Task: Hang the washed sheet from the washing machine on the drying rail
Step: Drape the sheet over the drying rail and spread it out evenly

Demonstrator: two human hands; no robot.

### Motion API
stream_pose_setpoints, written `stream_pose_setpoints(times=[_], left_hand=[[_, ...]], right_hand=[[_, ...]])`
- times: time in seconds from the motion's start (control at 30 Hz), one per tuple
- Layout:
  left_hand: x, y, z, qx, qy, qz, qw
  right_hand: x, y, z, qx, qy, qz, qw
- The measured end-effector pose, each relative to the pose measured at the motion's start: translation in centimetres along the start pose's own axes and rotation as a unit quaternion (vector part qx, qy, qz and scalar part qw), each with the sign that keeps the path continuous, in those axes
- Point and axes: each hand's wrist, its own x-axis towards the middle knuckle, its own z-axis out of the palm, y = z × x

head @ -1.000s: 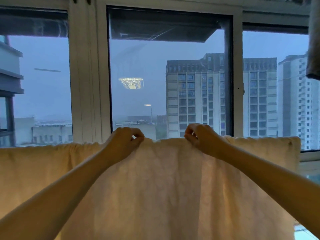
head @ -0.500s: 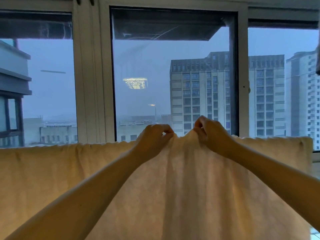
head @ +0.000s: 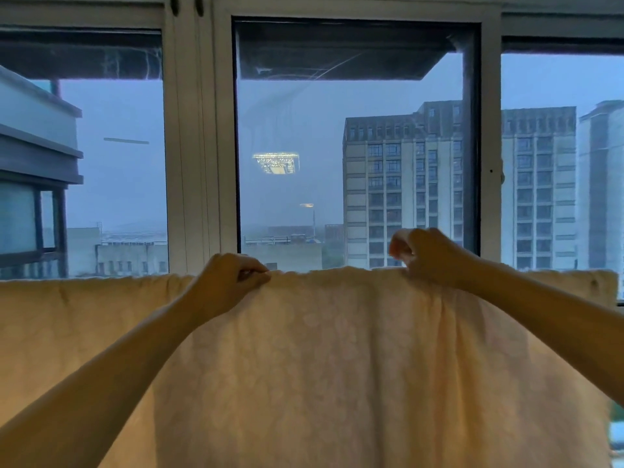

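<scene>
A cream patterned sheet (head: 331, 359) hangs spread across the whole width of the view, its top fold level at window-sill height. The rail under that fold is hidden by the cloth. My left hand (head: 229, 282) pinches the top edge left of centre. My right hand (head: 429, 255) grips the top edge right of centre, fingers curled shut and lifted slightly above the fold. Both forearms reach up from the lower corners.
Right behind the sheet is a large white-framed sliding window (head: 189, 146) with tall buildings outside and a ceiling lamp reflected in the glass. The sheet's right end (head: 604, 285) stops near the right window pane.
My hands were bunched close together at the top edge half a second ago; they have moved apart, left hand leftward and right hand rightward, flattening the raised fold between them.
</scene>
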Motion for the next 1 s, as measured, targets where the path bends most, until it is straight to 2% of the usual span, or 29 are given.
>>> stream_pose_setpoints(times=[0.1,0.2,0.23,0.33,0.4,0.5,0.6,0.73,1.0], left_hand=[[0.1,1.2,0.9,-0.019,0.052,0.010,0.998],[-0.1,3.1,2.2,-0.033,0.070,0.044,0.996],[-0.1,3.8,2.6,-0.037,0.066,0.061,0.995],[-0.1,5.2,2.8,-0.034,0.027,0.123,0.991],[-0.2,5.0,2.2,-0.039,0.009,0.131,0.991],[-1.0,2.9,0.4,-0.041,0.017,0.063,0.997],[-2.4,-1.0,-1.9,0.018,0.020,0.003,1.000],[-4.4,-6.3,-4.9,0.075,0.004,-0.069,0.995],[-6.7,-12.4,-8.0,0.115,0.002,-0.102,0.988]], right_hand=[[1.0,-3.2,1.0,0.036,0.000,-0.049,0.998],[1.8,-6.1,2.4,0.027,0.009,-0.104,0.994],[2.1,-6.7,3.1,0.023,0.019,-0.122,0.992],[3.1,-8.3,4.3,0.065,0.039,-0.105,0.992],[3.5,-9.1,4.9,0.076,0.048,-0.092,0.992],[3.6,-9.8,5.6,0.058,0.039,-0.091,0.993],[4.0,-10.5,6.3,0.014,0.019,-0.077,0.997],[4.8,-11.8,7.0,0.070,0.058,-0.103,0.991],[5.7,-16.4,9.0,0.065,0.083,-0.176,0.979]])
